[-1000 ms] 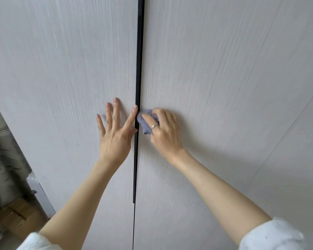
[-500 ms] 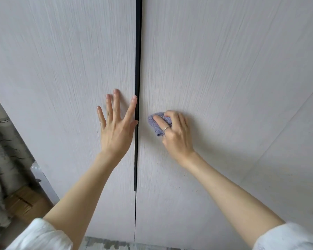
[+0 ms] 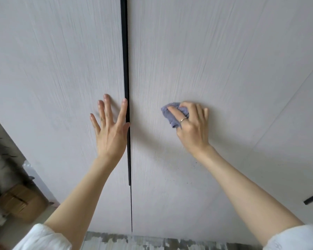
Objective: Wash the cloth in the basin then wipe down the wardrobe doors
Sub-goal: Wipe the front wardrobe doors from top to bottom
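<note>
Cloth [image 3: 171, 115] mostly hidden under right hand [image 3: 192, 127].

Two hands show: the left hand [image 3: 110, 131] at about 9 o'clock of centre and the right hand [image 3: 192, 127] at about 3 o'clock. One blue-grey cloth [image 3: 172, 115]. One ring [image 3: 183, 120] on the right hand. Two pale wardrobe doors, the left door [image 3: 52, 69] and the right door [image 3: 197, 51], with one black strip [image 3: 125, 60] between them. One cardboard box [image 3: 20, 201] at 8 o'clock. Two white sleeves, one [image 3: 42, 238] at 7 o'clock, one [image 3: 296, 238] at 5 o'clock.
</note>
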A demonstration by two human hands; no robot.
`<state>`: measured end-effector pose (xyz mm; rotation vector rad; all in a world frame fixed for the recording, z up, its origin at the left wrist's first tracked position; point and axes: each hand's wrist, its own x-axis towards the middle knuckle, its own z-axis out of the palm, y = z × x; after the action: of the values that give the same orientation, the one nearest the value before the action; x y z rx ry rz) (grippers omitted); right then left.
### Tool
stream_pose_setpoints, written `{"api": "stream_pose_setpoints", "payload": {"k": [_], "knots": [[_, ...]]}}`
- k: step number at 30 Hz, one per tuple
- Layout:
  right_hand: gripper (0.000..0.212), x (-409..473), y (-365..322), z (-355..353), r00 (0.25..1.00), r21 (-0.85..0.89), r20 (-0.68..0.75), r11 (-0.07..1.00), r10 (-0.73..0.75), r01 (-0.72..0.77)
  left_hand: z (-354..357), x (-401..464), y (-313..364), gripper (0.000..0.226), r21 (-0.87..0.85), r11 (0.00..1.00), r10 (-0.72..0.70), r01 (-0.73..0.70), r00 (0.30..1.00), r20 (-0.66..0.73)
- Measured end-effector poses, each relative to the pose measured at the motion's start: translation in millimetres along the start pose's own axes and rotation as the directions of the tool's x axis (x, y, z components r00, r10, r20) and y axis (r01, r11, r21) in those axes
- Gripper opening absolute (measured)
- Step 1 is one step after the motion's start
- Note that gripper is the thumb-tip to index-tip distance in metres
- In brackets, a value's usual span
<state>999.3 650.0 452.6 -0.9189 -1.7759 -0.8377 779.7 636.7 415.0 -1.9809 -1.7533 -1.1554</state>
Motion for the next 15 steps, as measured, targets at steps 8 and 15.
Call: {"api": "stream_pose_setpoints", "payload": {"k": [8, 15], "knots": [[0.032, -116.7, 20.7, -7.1, 0.887, -0.058, 0.416, 0.967, -0.202, 0.247, 5.6, -6.1, -5.0, 0.072, -0.025, 1.000, 0.001, 0.000, 1.000, 0.023], [0.036, -49.6, 13.3, -9.1, 0.987, -0.073, 0.161, 0.997, -0.017, 0.030, 13.8, -12.5, -1.1, 0.066, -0.080, 0.996, -0.040, 0.040, 0.999, 0.002]]}}
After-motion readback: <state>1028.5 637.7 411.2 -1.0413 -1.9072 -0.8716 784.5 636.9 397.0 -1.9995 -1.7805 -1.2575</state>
